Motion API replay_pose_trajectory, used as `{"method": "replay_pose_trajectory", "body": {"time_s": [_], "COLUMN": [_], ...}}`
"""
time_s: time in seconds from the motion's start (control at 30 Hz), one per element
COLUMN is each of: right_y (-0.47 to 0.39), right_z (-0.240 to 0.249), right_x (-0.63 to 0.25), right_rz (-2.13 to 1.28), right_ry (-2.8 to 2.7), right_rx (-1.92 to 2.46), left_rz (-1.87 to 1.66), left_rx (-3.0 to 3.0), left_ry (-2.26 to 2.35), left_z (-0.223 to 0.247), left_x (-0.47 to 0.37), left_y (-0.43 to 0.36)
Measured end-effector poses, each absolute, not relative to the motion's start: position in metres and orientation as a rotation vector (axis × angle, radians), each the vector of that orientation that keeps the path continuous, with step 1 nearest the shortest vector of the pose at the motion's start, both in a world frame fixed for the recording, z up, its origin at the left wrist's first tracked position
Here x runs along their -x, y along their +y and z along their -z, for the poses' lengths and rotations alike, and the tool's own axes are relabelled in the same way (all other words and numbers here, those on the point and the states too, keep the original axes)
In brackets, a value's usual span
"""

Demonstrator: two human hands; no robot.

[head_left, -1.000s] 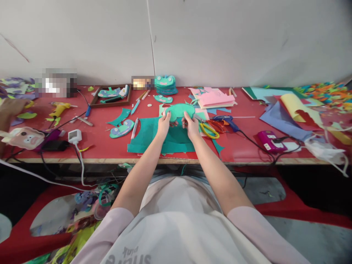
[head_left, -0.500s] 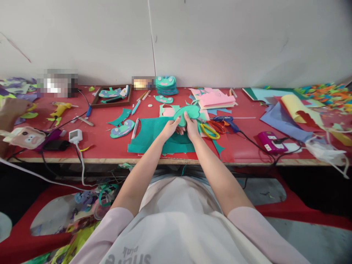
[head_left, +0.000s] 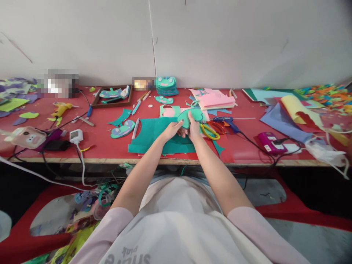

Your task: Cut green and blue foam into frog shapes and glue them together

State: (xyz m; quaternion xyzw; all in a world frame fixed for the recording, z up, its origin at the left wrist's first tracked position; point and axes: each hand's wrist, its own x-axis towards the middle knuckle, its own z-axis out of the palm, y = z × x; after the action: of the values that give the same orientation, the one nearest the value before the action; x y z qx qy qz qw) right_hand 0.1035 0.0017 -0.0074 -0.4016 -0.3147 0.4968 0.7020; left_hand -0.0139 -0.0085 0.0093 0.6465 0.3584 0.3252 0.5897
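Between my hands is a light green felt cutout (head_left: 183, 116) with rounded lobes, held above a dark teal felt sheet (head_left: 148, 134). My right hand (head_left: 194, 126) grips it with the thumb on top and the fingers underneath. At its lower left edge, my left hand (head_left: 173, 131) is closed on it, and some of those fingers are hidden. Just right of my hands lie yellow-handled scissors (head_left: 209, 132) and red-handled scissors (head_left: 217, 128). A felt frog face (head_left: 122, 129) with purple eye patches and a pen (head_left: 135, 129) lie left of the sheet.
Frog faces are stacked (head_left: 166, 87) by the wall, near a brown tray (head_left: 111, 105). A blue glue gun (head_left: 229, 121) and a purple power strip (head_left: 272, 143) with cords lie right. Pink felt sheets (head_left: 216, 99) sit behind; a yellow glue gun (head_left: 62, 109) lies left.
The green cutout has shifted slightly right and down and changed its tilt. My left hand has moved toward its lower edge. Another person's hand at the far left has gone out of view.
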Motion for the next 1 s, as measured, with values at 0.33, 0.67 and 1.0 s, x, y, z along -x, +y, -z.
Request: {"method": "replay_pose_trajectory", "body": {"time_s": [0.33, 0.67, 1.0], "right_y": [-0.007, -0.009, -0.002], "right_z": [0.004, -0.002, 0.006], "right_x": [-0.098, -0.099, -0.1], "right_rz": [-1.165, -1.095, -1.099], "right_ry": [-0.915, -0.785, -0.797], "right_rx": [0.963, 0.966, 0.926], "left_rz": [-1.01, -0.947, -1.101], "left_rx": [-1.408, -1.334, -1.18], "left_ry": [1.033, 0.967, 0.974], "left_z": [-0.011, -0.01, -0.003], "left_x": [0.013, 0.012, 0.016], "left_y": [-0.007, -0.008, 0.0]}}
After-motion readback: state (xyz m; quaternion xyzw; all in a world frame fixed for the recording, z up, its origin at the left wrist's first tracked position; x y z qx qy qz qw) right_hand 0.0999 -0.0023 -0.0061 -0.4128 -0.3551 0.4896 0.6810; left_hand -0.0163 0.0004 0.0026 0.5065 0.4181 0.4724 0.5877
